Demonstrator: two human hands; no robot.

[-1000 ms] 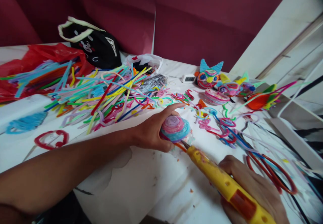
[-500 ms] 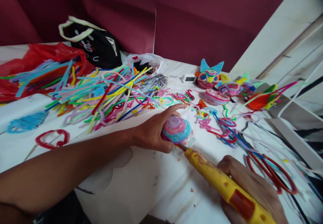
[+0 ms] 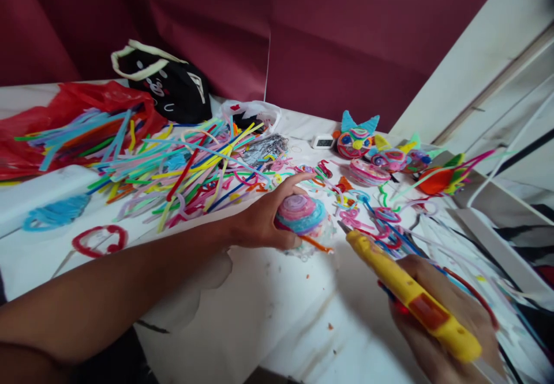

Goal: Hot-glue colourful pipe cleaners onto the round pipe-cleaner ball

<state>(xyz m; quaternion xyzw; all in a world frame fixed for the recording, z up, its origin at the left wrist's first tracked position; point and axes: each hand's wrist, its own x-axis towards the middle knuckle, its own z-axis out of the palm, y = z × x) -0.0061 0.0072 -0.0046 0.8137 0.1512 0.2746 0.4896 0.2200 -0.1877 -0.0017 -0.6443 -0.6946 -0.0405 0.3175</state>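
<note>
My left hand (image 3: 268, 216) is closed around a ball (image 3: 302, 213) wound with pink, purple and blue pipe cleaner, its lower part whitish and see-through. An orange pipe cleaner (image 3: 317, 243) lies along the ball's near side, one end under my left thumb and the other sticking out to the right. My right hand (image 3: 445, 320) grips a yellow hot glue gun (image 3: 398, 283). Its metal nozzle points up and left, a short way to the right of the ball and apart from it. A small red light glows beneath the gun's body.
A heap of colourful pipe cleaners (image 3: 186, 167) spreads across the left, partly in a red plastic bag (image 3: 108, 98). Behind stand a black bag (image 3: 168, 86) and a small white digital display (image 3: 322, 141). Finished figures, one a blue-eared head (image 3: 355, 137), sit at the back right.
My right hand has drawn the glue gun away from the ball, to the right and slightly up. The orange pipe cleaner now shows more fully. My left hand keeps its hold.
</note>
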